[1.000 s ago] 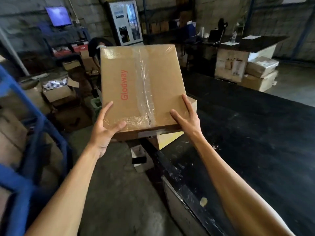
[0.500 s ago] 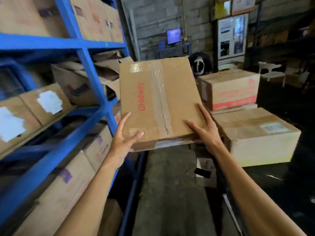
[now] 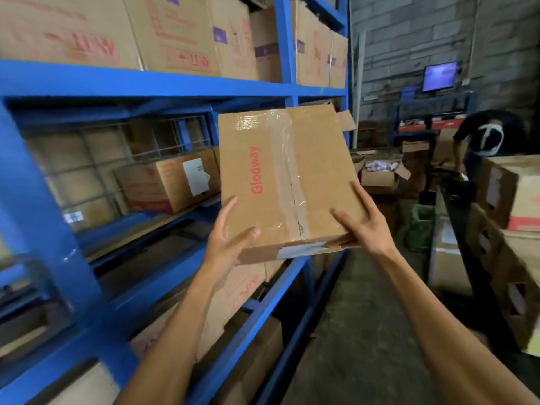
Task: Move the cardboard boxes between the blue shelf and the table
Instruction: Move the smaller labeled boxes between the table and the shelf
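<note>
Cardboard Glodway box [image 3: 287, 182] in the air at blue shelf [image 3: 175, 86] middle bay | left hand [image 3: 226, 241], right hand [image 3: 363, 226] gripping near corners | step: shelving | next: slide in beside labelled box [image 3: 169, 182]

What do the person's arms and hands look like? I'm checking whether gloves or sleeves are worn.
Both forearms are bare; no sleeves show in frame. The left hand and right hand are bare too: no gloves, rings, watch or wristband visible.
</note>
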